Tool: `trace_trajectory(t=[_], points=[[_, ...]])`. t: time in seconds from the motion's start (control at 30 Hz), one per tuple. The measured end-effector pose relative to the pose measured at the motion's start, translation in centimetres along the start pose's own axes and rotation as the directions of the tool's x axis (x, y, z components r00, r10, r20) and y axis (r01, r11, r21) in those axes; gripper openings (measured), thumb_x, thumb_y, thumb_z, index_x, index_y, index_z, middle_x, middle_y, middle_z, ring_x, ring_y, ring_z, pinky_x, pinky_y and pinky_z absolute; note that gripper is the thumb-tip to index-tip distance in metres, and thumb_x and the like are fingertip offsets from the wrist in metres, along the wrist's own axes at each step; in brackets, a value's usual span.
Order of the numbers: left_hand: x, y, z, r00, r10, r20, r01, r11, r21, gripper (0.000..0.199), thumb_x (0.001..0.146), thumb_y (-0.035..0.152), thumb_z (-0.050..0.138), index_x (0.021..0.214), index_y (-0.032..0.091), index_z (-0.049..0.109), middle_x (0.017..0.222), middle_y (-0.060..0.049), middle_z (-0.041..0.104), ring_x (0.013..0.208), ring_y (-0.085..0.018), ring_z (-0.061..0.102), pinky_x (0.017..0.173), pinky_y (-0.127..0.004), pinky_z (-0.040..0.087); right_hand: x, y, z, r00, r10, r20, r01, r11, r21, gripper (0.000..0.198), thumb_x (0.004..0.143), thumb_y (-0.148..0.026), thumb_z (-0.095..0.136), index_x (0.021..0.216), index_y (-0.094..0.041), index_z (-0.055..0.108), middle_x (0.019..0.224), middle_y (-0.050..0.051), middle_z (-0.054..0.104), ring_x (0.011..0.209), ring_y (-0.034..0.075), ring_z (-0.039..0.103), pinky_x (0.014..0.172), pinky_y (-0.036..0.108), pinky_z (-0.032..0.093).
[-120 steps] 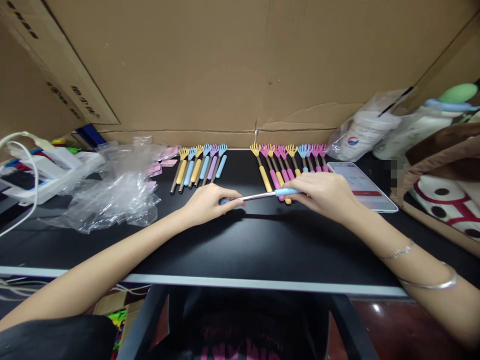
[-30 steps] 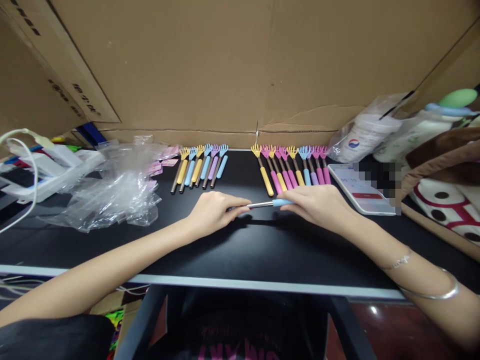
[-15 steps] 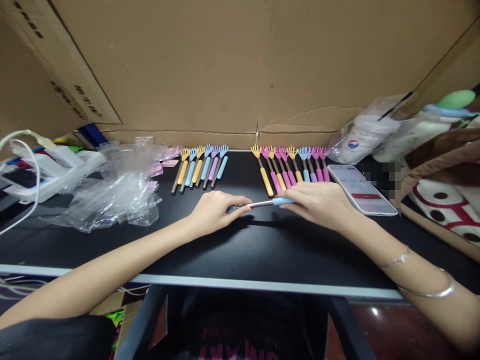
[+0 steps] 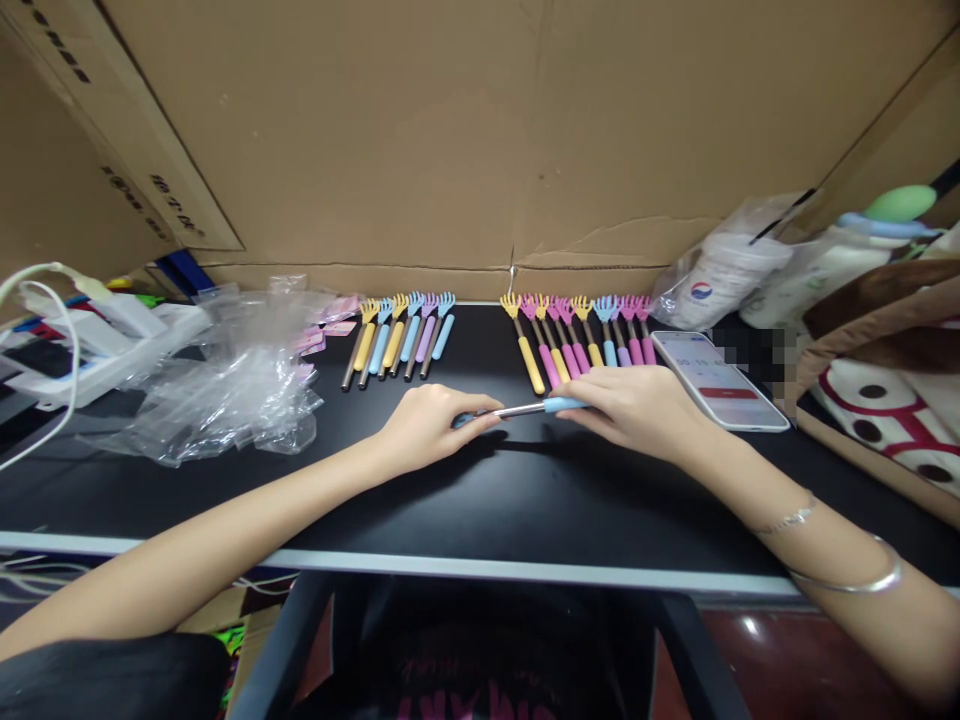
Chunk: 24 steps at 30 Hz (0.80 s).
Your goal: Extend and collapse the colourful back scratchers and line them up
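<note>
Smooth black bench (image 4: 510, 510), brown cardboard wall (image 4: 420, 150) at 12 o'clock. Slim silver metal rod with light-blue handle (image 4: 523, 410) is up off it, long axis near 9-to-3. My left hand (image 4: 431, 425) has fingers pinched on its partly hidden blue end at 9; my right hand (image 4: 637, 405) has fingers gripping the handle at 3. Neither's nearer. Yellow/pink/blue claw-headed sticks (image 4: 532, 367) at 1.

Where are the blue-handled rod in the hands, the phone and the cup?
Blue-handled rod (image 4: 521, 410), head view: metal shaft.
Phone (image 4: 712, 380), head view: screen.
Cup (image 4: 724, 282), head view: side wall.
</note>
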State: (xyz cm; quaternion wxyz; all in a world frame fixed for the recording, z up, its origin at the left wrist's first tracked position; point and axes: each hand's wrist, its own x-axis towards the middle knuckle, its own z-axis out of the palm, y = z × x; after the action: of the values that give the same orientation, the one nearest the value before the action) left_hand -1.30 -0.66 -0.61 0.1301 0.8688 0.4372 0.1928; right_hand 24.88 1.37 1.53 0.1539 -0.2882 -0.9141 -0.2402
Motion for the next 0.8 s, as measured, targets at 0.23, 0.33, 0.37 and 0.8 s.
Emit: trace_trajectory(t=[0.23,0.33,0.37,0.8], points=[[-0.05,0.05,0.07,1.0,-0.006,0.008,0.006,1.0,-0.011,0.028,0.092,0.041,0.046,0.106,0.029,0.068,0.084,0.004,0.072,0.07,-0.013,0.064,0.061,-0.02,0.035,-0.11,0.08,0.11,1.0,-0.011,-0.001,0.011,1.0,0.019,0.033,0.092,-0.042,0.041,0.093,-0.021,0.067,0.078,0.0,0.069,0.067,0.009,0.061,0.05,0.023,0.028],[0.0,0.04,0.1,1.0,-0.013,0.023,0.013,1.0,-0.01,0.029,0.092,0.041,0.046,0.106,0.029,0.068,0.087,0.004,0.072,0.071,-0.013,0.063,0.061,-0.02,0.034,-0.19,0.11,0.21,1.0,-0.013,0.004,0.013,0.999,0.033,0.033,0.092,-0.042,0.041,0.094,-0.022,0.067,0.078,0.0,0.069,0.067,0.009,0.061,0.05,0.023,0.027],[0.02,0.03,0.11,1.0,-0.014,0.025,0.014,1.0,-0.009,0.029,0.092,0.041,0.046,0.106,0.029,0.068,0.087,0.004,0.072,0.071,-0.013,0.063,0.061,-0.02,0.034,-0.22,0.12,0.24,1.0,-0.013,0.006,0.013,0.999,0.035,0.032,0.092,-0.042,0.041,0.094,-0.022,0.067,0.077,0.0,0.069,0.066,0.009,0.061,0.049,0.023,0.027],[0.13,-0.14,0.22,0.999,-0.01,0.048,0.01,1.0,-0.001,0.03,0.092,0.042,0.044,0.108,0.029,0.067,0.086,0.004,0.072,0.07,-0.012,0.063,0.061,-0.02,0.035,-0.28,0.12,0.38,0.999,0.012,0.042,-0.014,0.998,0.065,0.033,0.092,-0.043,0.042,0.095,-0.022,0.067,0.075,0.001,0.069,0.065,0.009,0.06,0.051,0.022,0.028]])
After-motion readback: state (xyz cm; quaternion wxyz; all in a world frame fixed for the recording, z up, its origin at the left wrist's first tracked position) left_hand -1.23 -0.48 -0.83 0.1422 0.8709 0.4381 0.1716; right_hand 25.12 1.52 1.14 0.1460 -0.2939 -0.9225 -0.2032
